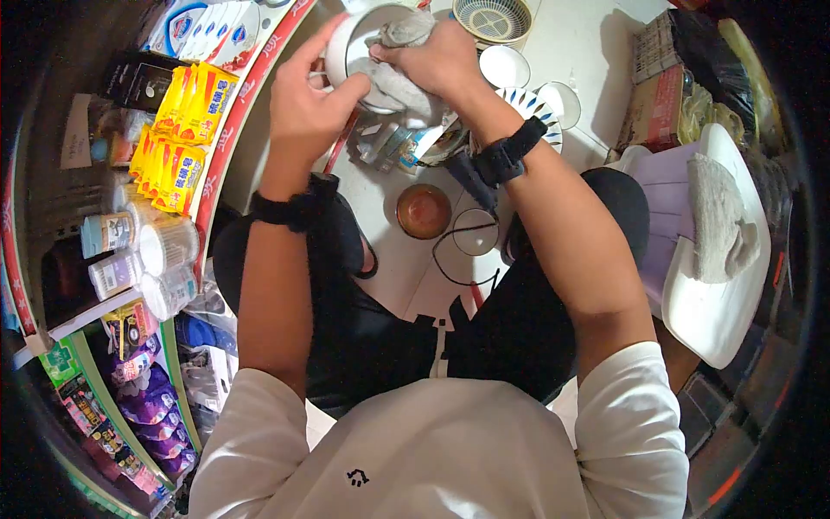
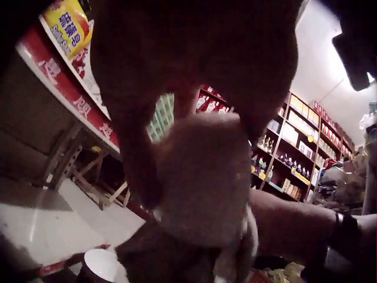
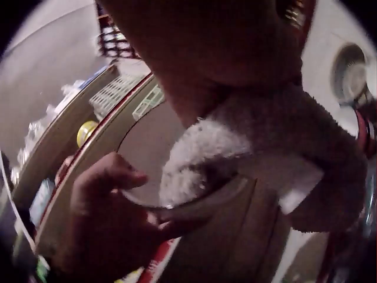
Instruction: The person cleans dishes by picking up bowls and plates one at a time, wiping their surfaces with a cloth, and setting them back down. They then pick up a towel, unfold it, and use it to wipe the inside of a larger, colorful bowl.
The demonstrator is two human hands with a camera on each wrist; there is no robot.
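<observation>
A white bowl (image 1: 340, 54) is gripped by its side in my left hand (image 1: 303, 108), thumb and fingers around the wall. My right hand (image 1: 445, 62) pinches a grey cloth (image 1: 405, 93), part of it inside the bowl and part hanging over the rim. In the right wrist view, the fluffy cloth (image 3: 194, 159) lies against the inner wall of the bowl (image 3: 144, 147), with the left hand (image 3: 112, 200) supporting the rim from outside. A dark, blurred left hand (image 2: 194, 53) fills the top of the left wrist view.
A brown bowl (image 1: 424, 211) and a clear one (image 1: 475, 232) are on the floor between the legs. Plates (image 1: 505, 67) and a strainer basket (image 1: 493, 19) stand beyond the right forearm. Soap packs (image 1: 177, 164) line the left shelf; another grey cloth (image 1: 716, 216) hangs over a white tub (image 1: 722, 320) at right.
</observation>
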